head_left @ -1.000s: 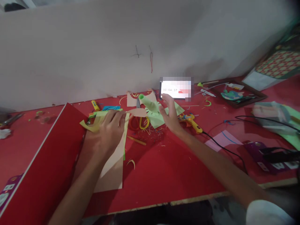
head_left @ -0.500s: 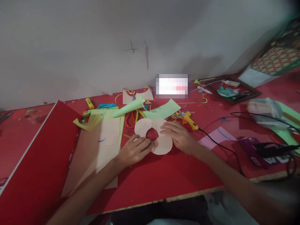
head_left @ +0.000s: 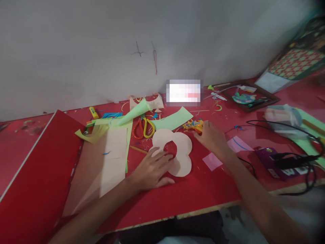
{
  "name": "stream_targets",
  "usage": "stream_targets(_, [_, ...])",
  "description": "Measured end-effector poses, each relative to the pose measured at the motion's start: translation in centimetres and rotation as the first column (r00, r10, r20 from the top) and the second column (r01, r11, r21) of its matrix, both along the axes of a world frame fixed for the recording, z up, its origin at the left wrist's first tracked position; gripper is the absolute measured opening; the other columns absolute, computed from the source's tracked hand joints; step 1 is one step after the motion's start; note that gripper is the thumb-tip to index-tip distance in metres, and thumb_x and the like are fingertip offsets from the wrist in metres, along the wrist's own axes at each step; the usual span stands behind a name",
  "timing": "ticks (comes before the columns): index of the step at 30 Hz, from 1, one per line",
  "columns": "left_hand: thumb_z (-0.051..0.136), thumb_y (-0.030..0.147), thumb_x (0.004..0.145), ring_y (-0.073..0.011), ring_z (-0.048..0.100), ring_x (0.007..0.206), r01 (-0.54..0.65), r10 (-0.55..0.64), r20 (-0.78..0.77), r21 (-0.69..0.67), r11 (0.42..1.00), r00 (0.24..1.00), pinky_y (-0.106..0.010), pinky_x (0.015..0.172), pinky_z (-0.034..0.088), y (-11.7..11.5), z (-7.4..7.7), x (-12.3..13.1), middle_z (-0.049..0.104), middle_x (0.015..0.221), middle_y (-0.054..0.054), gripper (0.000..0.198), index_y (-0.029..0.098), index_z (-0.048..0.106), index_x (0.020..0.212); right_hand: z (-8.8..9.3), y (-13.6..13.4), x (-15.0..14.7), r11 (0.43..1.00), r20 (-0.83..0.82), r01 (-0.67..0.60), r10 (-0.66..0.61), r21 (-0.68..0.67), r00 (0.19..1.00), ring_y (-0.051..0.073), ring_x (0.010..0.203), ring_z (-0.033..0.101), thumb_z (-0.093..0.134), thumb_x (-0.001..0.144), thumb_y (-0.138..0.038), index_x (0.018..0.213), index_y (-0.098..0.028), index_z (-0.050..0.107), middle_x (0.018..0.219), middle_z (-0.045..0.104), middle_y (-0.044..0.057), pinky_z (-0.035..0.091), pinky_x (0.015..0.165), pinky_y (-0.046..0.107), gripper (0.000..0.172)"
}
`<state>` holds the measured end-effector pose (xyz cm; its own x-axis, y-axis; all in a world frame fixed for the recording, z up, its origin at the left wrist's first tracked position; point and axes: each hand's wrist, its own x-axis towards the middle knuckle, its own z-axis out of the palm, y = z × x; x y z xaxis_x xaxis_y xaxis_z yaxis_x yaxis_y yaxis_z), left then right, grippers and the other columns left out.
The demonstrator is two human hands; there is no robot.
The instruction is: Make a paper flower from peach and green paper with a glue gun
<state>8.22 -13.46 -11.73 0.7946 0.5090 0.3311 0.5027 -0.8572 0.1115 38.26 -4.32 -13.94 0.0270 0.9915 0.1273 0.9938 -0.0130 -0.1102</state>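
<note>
A cream paper flower (head_left: 183,149) with a round hole in its middle lies on the red table. My left hand (head_left: 153,166) rests over the flower's lower left part, fingers spread and the thumb out to the side. At the yellow hot glue gun (head_left: 191,126), my right hand (head_left: 212,137) has its fingers closed around the handle, which is mostly hidden. Scissors (head_left: 144,128) with red and yellow handles lie just behind the flower. Left of it is a pencil (head_left: 138,149), partly beyond my left hand.
Cream paper sheets (head_left: 114,162) and a red board (head_left: 38,169) are at the left. Green paper (head_left: 175,118) lies behind the flower. Pink paper pieces (head_left: 212,161), a purple power strip (head_left: 271,162) with cables and a dark tray (head_left: 266,101) are on the right.
My right hand has left the flower and moved right to the glue gun. My left hand has flattened out on the flower, which has turned and shifted slightly toward me.
</note>
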Motion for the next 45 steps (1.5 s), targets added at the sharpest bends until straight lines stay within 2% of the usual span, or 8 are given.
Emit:
stream_targets(4, [0.050, 0.040, 0.104, -0.0258, 0.060, 0.134, -0.191, 0.194, 0.017, -0.094, 0.977, 0.981, -0.047, 0.122, 0.039, 2.4, 0.7, 0.4, 0.067, 0.143, -0.012, 0.044, 0.018, 0.060, 0.141, 0.3, -0.1, 0.8, 0.993, -0.127, 0.113, -0.109, 0.020, 0.986, 0.034, 0.096, 0.067, 0.064, 0.088, -0.043, 0.115, -0.015, 0.057, 0.110, 0.065, 0.017, 0.050, 0.079, 0.043, 0.039])
stream_targets(12, [0.051, 0.061, 0.100, -0.0315, 0.043, 0.151, -0.250, 0.241, -0.096, -0.098, 0.963, 0.966, -0.059, 0.132, 0.009, 4.7, -1.0, 1.0, 0.053, 0.159, -0.009, 0.062, 0.025, 0.055, 0.150, 0.5, 0.5, 3.2, 0.948, -0.382, 0.196, -0.090, 0.250, 0.920, 0.033, 0.104, 0.062, 0.066, 0.087, -0.057, 0.113, -0.020, 0.057, 0.117, 0.060, 0.017, 0.051, 0.089, 0.048, 0.047])
stream_targets(17, [0.053, 0.065, 0.097, -0.0307, 0.051, 0.144, -0.273, 0.271, -0.042, -0.092, 0.957, 0.962, -0.056, 0.132, 0.014, 4.6, -1.5, 1.0, 0.059, 0.153, -0.012, 0.067, 0.020, 0.058, 0.146, 0.1, 0.3, 1.5, 0.938, -0.540, 0.163, 0.029, 0.306, 0.841, 0.032, 0.100, 0.062, 0.069, 0.081, -0.062, 0.108, -0.021, 0.057, 0.108, 0.064, 0.013, 0.052, 0.089, 0.049, 0.050])
stream_targets(22, [0.046, 0.035, 0.107, -0.0268, 0.059, 0.135, -0.293, 0.294, -0.006, -0.076, 0.953, 0.956, -0.054, 0.126, 0.026, 4.6, -1.7, 0.9, 0.067, 0.143, -0.010, 0.040, 0.019, 0.063, 0.139, 0.7, -0.6, -1.4, 0.966, -0.690, 0.184, -0.010, 0.180, 0.723, 0.026, 0.076, 0.060, 0.079, 0.072, -0.057, 0.092, -0.025, 0.054, 0.086, 0.064, 0.006, 0.051, 0.072, 0.044, 0.046])
stream_targets(30, [0.045, 0.022, 0.106, -0.0241, 0.063, 0.130, -0.278, 0.282, 0.040, -0.080, 0.957, 0.959, -0.051, 0.122, 0.032, 4.8, -1.6, 0.8, 0.071, 0.136, -0.008, 0.035, 0.022, 0.065, 0.134, 0.7, 1.3, 2.5, 0.820, -0.954, 0.525, 0.081, 0.228, 0.287, 0.014, 0.051, 0.045, 0.072, 0.081, -0.050, 0.076, -0.027, 0.050, 0.062, 0.049, -0.006, 0.039, 0.050, 0.031, 0.032])
stream_targets(34, [0.042, 0.017, 0.105, -0.0243, 0.063, 0.128, -0.313, 0.318, 0.046, -0.092, 0.945, 0.947, -0.052, 0.121, 0.033, 5.0, -1.8, 0.5, 0.072, 0.133, -0.008, 0.035, 0.022, 0.067, 0.128, 0.6, 0.9, 3.6, 0.797, -0.867, 0.486, 0.091, 0.358, 0.489, 0.016, 0.053, 0.036, 0.076, 0.081, -0.051, 0.071, -0.031, 0.046, 0.061, 0.043, -0.005, 0.033, 0.050, 0.033, 0.037])
stream_targets(38, [0.043, 0.013, 0.102, -0.0242, 0.063, 0.128, -0.323, 0.328, 0.037, -0.097, 0.941, 0.944, -0.051, 0.118, 0.036, 5.2, -1.9, 0.2, 0.073, 0.132, -0.007, 0.036, 0.022, 0.067, 0.127, 0.0, -0.3, 0.9, 0.931, -0.608, 0.126, 0.118, 0.342, 0.785, 0.019, 0.055, 0.046, 0.072, 0.083, -0.051, 0.085, -0.028, 0.052, 0.064, 0.053, -0.002, 0.036, 0.052, 0.033, 0.030])
stream_targets(45, [0.045, 0.017, 0.104, -0.0234, 0.065, 0.125, -0.343, 0.346, 0.030, -0.064, 0.937, 0.938, -0.050, 0.118, 0.037, 5.0, -1.7, 0.6, 0.074, 0.130, -0.007, 0.035, 0.023, 0.067, 0.130, -1.4, -1.1, -3.0, 0.925, -0.215, -0.260, 0.323, 0.276, 0.922, 0.027, 0.078, 0.067, 0.061, 0.092, -0.039, 0.090, -0.022, 0.054, 0.086, 0.070, 0.009, 0.036, 0.060, 0.032, 0.019])
